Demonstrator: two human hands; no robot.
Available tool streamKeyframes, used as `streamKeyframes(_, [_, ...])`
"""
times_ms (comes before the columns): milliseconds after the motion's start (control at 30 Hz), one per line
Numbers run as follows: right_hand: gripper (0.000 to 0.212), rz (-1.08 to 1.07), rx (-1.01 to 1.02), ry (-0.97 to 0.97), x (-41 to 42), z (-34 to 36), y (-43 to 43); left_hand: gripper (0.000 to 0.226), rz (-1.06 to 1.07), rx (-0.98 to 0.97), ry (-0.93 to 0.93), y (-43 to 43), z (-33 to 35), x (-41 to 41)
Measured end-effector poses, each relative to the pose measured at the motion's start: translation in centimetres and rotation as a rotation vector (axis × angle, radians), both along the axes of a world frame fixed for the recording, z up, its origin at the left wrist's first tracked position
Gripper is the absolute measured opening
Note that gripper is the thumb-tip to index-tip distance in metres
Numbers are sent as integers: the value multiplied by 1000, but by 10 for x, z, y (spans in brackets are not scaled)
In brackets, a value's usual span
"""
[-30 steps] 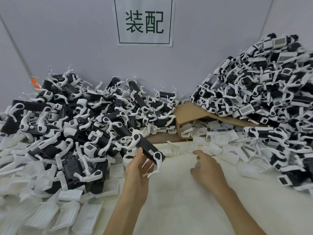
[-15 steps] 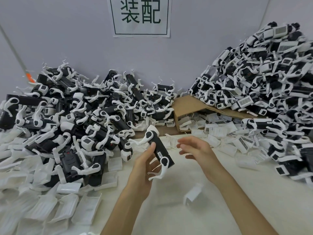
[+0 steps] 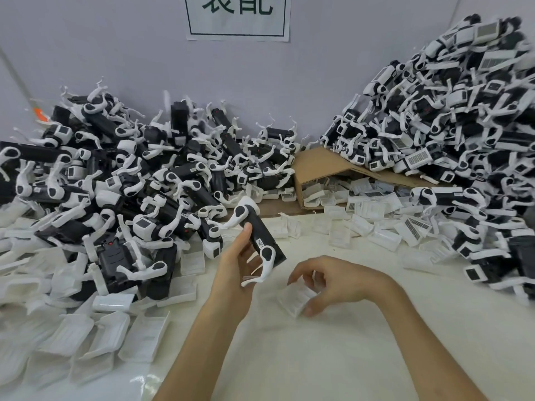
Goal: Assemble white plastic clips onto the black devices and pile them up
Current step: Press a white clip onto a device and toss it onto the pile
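My left hand (image 3: 237, 270) grips a black device (image 3: 262, 238) with white arms, held tilted above the white table near the middle of the view. Just to its right, my right hand (image 3: 333, 282) curls its fingers and thumb round a white plastic clip (image 3: 295, 298) that lies on the table. A large heap of black devices with white arms (image 3: 130, 183) fills the left. A second, taller heap of devices (image 3: 451, 125) rises at the right against the wall.
Loose white clips (image 3: 110, 337) are strewn along the left front, and more clips (image 3: 373, 224) lie at the back right. A tipped cardboard box (image 3: 315, 166) holding clips sits between the heaps. A paper sign (image 3: 237, 18) hangs on the wall.
My right hand has dropped from beside the device down to the table and closed on the clip lying there. My left hand has lifted the device slightly and kept its hold.
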State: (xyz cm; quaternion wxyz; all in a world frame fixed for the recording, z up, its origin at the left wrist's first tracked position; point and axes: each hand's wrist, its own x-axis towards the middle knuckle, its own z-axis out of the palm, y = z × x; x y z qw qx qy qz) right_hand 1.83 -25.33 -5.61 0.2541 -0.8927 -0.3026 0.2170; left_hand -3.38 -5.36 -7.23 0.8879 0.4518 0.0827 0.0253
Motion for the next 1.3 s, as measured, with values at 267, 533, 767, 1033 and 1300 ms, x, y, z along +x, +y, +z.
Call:
streamKeyframes(267, [49,-321,355,-241,2,-6,12,25,12,30,-37,0,0,0])
streamKeyframes(533, [41,-492,740,-232,2,-2,17,32,-68,187,-53,-4,3,-5])
streamKeyframes(767, [17,-497,766,-310,0,-3,23,51,-105,281,-89,-7,-2,0])
streamKeyframes(1033, [31,-248,801,18,-14,-3,32,58,-33,296,-102,-11,-10,5])
streamKeyframes(1300, [31,-240,738,-92,-17,3,32,51,6,229,-119,-9,-7,3])
